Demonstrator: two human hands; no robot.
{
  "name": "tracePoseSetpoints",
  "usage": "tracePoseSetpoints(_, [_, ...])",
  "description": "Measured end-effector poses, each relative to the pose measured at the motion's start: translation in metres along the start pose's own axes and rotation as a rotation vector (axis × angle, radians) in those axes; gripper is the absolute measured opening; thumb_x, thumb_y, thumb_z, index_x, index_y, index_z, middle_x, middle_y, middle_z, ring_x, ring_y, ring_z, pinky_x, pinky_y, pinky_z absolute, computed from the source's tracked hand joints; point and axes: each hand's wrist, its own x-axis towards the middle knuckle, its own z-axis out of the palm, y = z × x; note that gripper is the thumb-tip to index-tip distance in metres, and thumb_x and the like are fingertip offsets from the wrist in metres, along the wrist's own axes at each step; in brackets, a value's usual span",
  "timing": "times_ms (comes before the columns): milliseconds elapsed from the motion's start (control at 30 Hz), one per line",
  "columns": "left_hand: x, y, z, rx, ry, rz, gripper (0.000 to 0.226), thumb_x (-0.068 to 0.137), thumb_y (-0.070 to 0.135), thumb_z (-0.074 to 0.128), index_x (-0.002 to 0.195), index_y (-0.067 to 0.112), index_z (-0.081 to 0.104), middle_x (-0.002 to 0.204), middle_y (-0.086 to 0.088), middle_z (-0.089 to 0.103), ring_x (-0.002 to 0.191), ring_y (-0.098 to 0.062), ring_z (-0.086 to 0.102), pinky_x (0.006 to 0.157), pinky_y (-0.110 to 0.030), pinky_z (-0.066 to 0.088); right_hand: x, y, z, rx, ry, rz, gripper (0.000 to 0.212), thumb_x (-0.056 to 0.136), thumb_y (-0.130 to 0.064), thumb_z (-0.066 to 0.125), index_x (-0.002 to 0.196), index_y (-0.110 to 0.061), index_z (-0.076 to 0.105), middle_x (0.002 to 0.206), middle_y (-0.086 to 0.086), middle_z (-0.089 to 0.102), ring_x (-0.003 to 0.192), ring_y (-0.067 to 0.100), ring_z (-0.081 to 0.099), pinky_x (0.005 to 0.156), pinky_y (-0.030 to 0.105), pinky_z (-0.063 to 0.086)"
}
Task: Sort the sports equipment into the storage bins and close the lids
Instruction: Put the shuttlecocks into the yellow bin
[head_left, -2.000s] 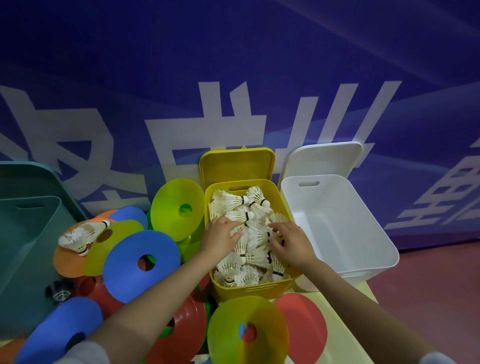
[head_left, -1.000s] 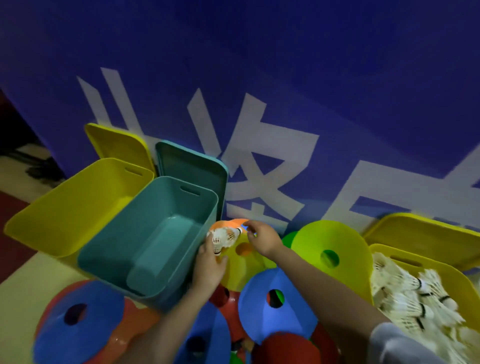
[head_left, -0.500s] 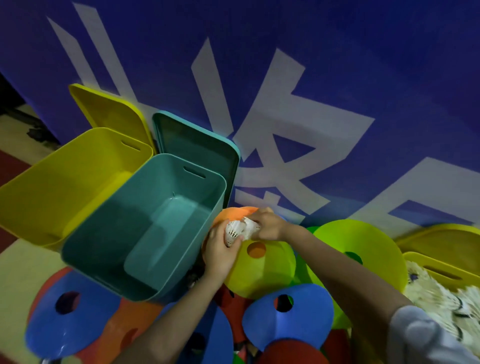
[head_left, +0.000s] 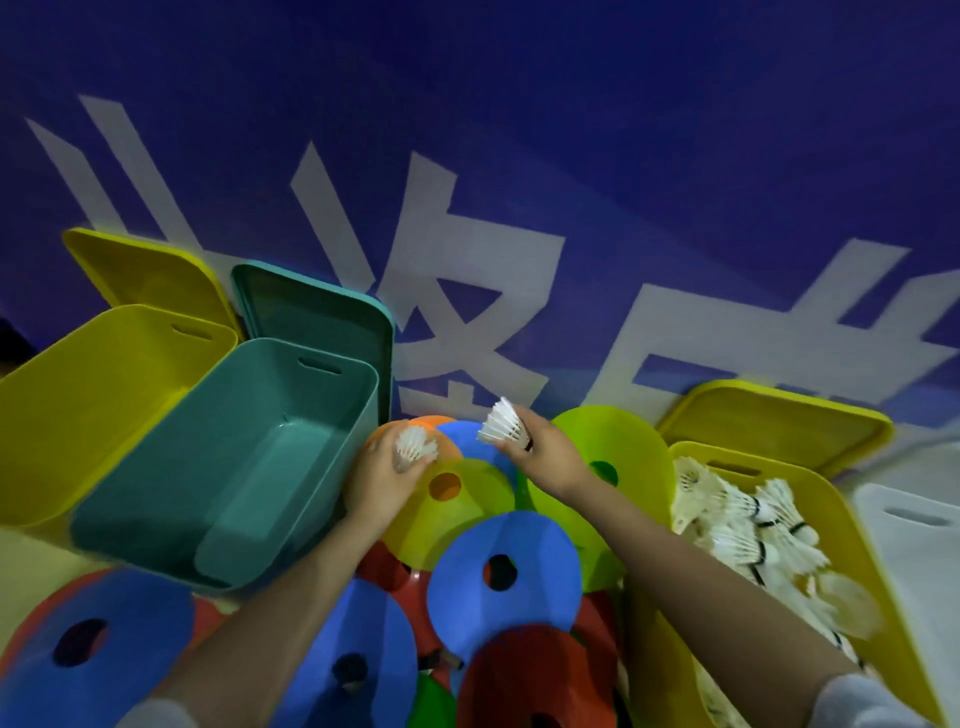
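My left hand (head_left: 382, 480) is closed on a white shuttlecock (head_left: 413, 447) just right of the empty teal bin (head_left: 332, 441). My right hand (head_left: 545, 457) holds a second white shuttlecock (head_left: 501, 423) lifted above the pile of flat disc cones (head_left: 504, 566). The cones are blue, lime, yellow, orange and red, and they lie between the bins. At the right a yellow bin (head_left: 826, 480) is filled with several white shuttlecocks (head_left: 753, 530). An empty yellow bin (head_left: 78, 400) stands at the far left.
Open lids lean on the blue wall behind the bins: a yellow lid (head_left: 145, 270), a teal lid (head_left: 322, 312) and another yellow lid (head_left: 769, 415). A white bin (head_left: 914, 525) shows at the right edge. More cones (head_left: 104, 644) lie in front of the teal bin.
The hands moved from the shuttlecock bin to the cones beside the teal bin. They took a shuttlecock clump off the orange cone and separated, one shuttlecock in each hand, the right one lifted.
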Motion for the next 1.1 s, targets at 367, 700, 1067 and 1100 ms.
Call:
tracePoseSetpoints(367, [-0.099,0.15,0.069,-0.281,-0.206,0.303,0.057,0.079,0.022,0.076,0.13,0.02,0.05,0.121,0.004,0.053,0.108,-0.007,0.053,0.081,-0.003,0.04,-0.167,0.044,-0.106,0.172,0.363,0.16,0.04,0.089,-0.032,0.064,0.128,-0.028,0.053,0.118,-0.014,0.062,0.107,0.002,0.057,0.088,0.025,0.044])
tracePoseSetpoints(700, [-0.182,0.21,0.167,-0.221,-0.39,0.375,0.05,0.088,0.036,0.065,0.133,0.022,0.047,0.13,0.009,0.043,0.117,0.003,0.039,0.076,0.005,0.033,-0.266,0.126,-0.185,0.006,0.567,0.377,0.024,0.099,-0.033,0.043,0.119,-0.026,0.055,0.107,-0.001,0.064,0.093,0.017,0.058,0.072,0.03,0.04])
tracePoseSetpoints(1067, [-0.193,0.184,0.217,0.315,-0.363,0.491,0.049,0.093,0.042,0.054,0.136,0.019,0.051,0.144,0.006,0.043,0.139,-0.014,0.026,0.113,-0.028,0.021,-0.272,0.179,-0.179,-0.527,0.21,0.374,0.036,0.09,-0.048,0.041,0.117,-0.031,0.058,0.095,-0.005,0.067,0.1,0.022,0.058,0.086,0.036,0.035])
tracePoseSetpoints(1100, [-0.193,0.184,0.219,0.36,-0.373,0.508,0.044,0.093,0.041,0.054,0.132,0.02,0.055,0.143,0.006,0.046,0.139,-0.014,0.027,0.114,-0.029,0.022,-0.273,0.181,-0.178,-0.567,0.197,0.365,0.035,0.09,-0.049,0.04,0.113,-0.031,0.059,0.096,-0.006,0.066,0.103,0.022,0.056,0.087,0.036,0.032])
